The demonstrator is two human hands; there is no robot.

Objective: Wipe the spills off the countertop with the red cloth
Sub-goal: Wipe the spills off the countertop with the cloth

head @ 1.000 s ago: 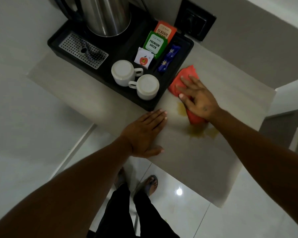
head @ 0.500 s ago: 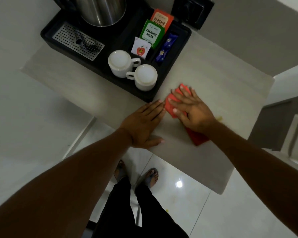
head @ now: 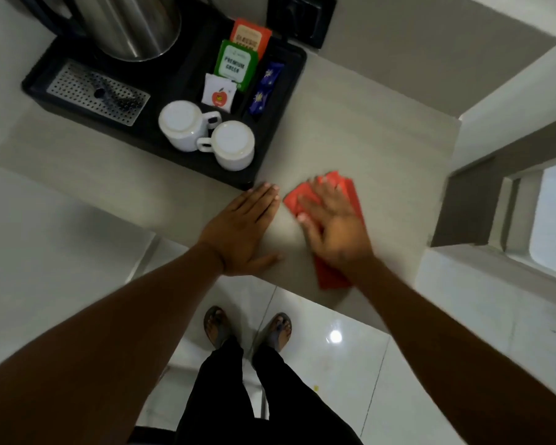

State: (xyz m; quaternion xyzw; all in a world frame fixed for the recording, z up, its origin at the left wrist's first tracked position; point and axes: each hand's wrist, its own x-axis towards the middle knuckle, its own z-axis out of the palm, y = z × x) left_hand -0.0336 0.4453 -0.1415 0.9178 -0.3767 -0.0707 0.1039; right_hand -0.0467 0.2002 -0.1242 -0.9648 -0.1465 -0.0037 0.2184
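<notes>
The head view looks down on a pale grey countertop (head: 350, 130) in the corner of a room, with glossy white floor tiles below its near edge. The right hand (head: 333, 224) lies flat, fingers spread wide, pressing on the red cloth (head: 334, 277); the folded cloth shows past the fingertips and under the wrist, near the counter's near edge, so the whole palm bears on it for wiping. The hand is blurred, which suggests a stroke under way. The left hand (head: 243, 231) rests flat and open on the bare counter just left of the cloth, holding nothing, likely as a brace. Its fingertips come close to the near corner of the black tray (head: 289, 101), which sits far left and keeps the kettle (head: 132, 24), 2 upturned cups (head: 206, 136) and the sachets (head: 235, 65) out of the wiping path. No spill shows on the visible counter; whether any remains under the cloth cannot be told.
</notes>
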